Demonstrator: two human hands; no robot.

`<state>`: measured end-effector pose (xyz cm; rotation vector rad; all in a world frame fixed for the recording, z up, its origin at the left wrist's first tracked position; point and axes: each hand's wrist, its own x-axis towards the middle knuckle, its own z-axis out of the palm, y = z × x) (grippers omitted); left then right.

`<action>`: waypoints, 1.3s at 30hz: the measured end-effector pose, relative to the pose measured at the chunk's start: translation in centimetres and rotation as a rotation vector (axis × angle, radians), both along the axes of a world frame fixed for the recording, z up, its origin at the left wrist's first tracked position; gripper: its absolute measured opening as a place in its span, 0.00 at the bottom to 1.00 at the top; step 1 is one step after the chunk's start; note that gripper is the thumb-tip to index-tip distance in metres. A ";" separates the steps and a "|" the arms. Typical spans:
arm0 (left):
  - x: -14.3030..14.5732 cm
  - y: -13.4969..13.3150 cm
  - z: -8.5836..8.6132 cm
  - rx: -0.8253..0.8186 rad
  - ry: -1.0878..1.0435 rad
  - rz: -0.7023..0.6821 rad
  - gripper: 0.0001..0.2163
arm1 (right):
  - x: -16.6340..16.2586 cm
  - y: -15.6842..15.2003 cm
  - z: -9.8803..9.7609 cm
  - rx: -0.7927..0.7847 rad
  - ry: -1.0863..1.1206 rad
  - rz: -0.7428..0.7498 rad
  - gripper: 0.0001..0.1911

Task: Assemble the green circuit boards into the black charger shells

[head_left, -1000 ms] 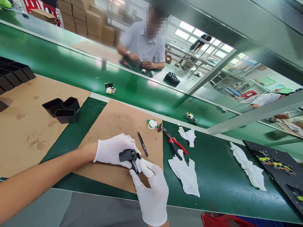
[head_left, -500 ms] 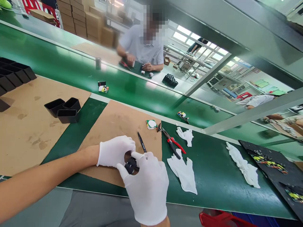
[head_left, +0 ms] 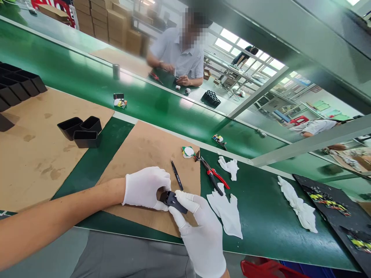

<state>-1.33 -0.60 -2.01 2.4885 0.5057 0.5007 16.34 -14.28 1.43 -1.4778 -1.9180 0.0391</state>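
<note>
Fingers of my left hand [head_left: 146, 188] and right hand [head_left: 199, 227] grasp one black part [head_left: 173, 200] above the cardboard [head_left: 145, 150], near the tweezers [head_left: 176, 180].

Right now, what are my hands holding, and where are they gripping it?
A small black plastic part: left hand grips its left end, right hand pinches its right end.

We find the part [head_left: 173, 200] over the cardboard sheet [head_left: 145, 150], tweezers [head_left: 176, 180] behind it; pliers [head_left: 213, 175] and glove [head_left: 224, 210] lie right on the desk [head_left: 261, 224], trays [head_left: 81, 131] far left.
</note>
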 end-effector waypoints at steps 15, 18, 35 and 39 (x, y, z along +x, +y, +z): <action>0.1 0.2 -0.3 0.026 -0.009 -0.020 0.16 | 1.7 0.9 -1.0 -0.023 -0.023 0.133 0.13; 0.1 0.1 -0.3 0.024 -0.023 -0.016 0.16 | 1.7 0.8 -0.9 -0.029 -0.118 0.122 0.12; 0.2 0.0 0.1 -0.084 -0.043 -0.075 0.15 | 2.9 1.4 -0.7 0.116 -0.480 0.246 0.17; -0.2 -0.3 1.0 -0.144 -0.167 -0.002 0.16 | 3.4 1.8 0.0 0.205 -0.538 0.264 0.20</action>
